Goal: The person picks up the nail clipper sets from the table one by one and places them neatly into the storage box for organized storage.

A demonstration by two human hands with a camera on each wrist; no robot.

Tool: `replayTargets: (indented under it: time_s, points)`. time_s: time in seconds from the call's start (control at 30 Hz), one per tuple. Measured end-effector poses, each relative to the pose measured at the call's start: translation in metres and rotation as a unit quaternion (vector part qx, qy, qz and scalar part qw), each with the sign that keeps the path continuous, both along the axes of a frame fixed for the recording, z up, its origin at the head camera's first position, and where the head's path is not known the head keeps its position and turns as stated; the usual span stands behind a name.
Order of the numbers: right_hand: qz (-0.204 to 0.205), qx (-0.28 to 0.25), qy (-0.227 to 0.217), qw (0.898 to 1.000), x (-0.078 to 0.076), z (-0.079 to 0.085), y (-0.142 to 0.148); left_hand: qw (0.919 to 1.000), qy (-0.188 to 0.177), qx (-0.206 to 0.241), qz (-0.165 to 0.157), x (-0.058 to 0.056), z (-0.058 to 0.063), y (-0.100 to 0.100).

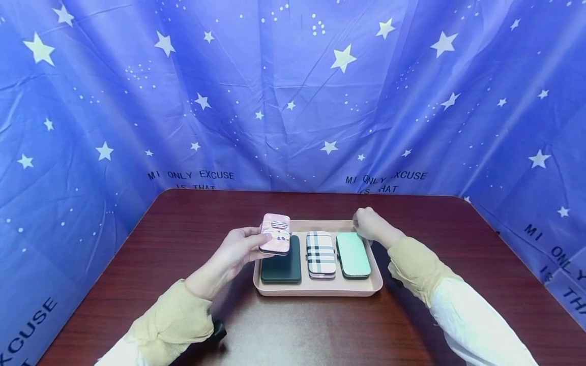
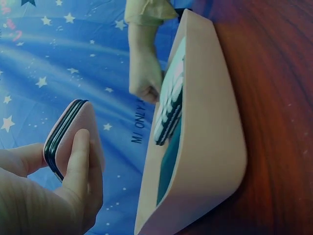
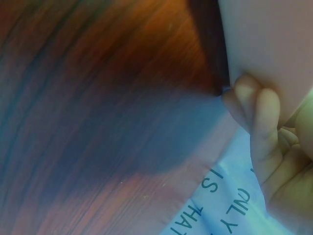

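Observation:
In the head view my left hand (image 1: 233,250) holds a small pink patterned case (image 1: 278,227) between thumb and fingers, above the left part of a beige tray (image 1: 316,293). The left wrist view shows the dark metal edge of this pink case (image 2: 88,122) facing the camera. At the tray's far right corner, my right hand (image 1: 374,224) grips the rim; in the right wrist view its curled fingers (image 3: 266,115) pinch the tray wall (image 3: 266,44). Inside the tray lie a dark green case (image 1: 281,270), partly hidden by the pink one, a plaid case (image 1: 321,252) and a mint green case (image 1: 354,255).
The tray stands on a dark reddish wooden table (image 1: 293,330). A blue curtain (image 1: 284,127) with stars and lettering hangs behind the table and along both sides. A small black object (image 1: 218,331) shows by the left sleeve.

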State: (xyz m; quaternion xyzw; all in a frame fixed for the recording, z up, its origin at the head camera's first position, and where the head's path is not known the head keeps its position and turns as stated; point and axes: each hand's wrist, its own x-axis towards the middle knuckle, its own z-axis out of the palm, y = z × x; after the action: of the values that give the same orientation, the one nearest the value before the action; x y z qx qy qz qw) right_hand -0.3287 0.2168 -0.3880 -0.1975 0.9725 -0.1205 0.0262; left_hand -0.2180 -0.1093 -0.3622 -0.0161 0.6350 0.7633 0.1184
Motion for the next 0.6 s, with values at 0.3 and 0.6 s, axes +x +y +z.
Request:
replayTargets:
  time_s: [0.3,0.6]
  points:
    - [0.000,0.007,0.002,1.000,0.001,0.002,-0.002,0.9997,-0.001,-0.022,0.005,0.000,-0.019,0.016]
    - [-0.006,0.008,-0.004,1.000,0.002,0.003,-0.002,0.9971,-0.001,-0.076,0.010,0.000,-0.025,0.023]
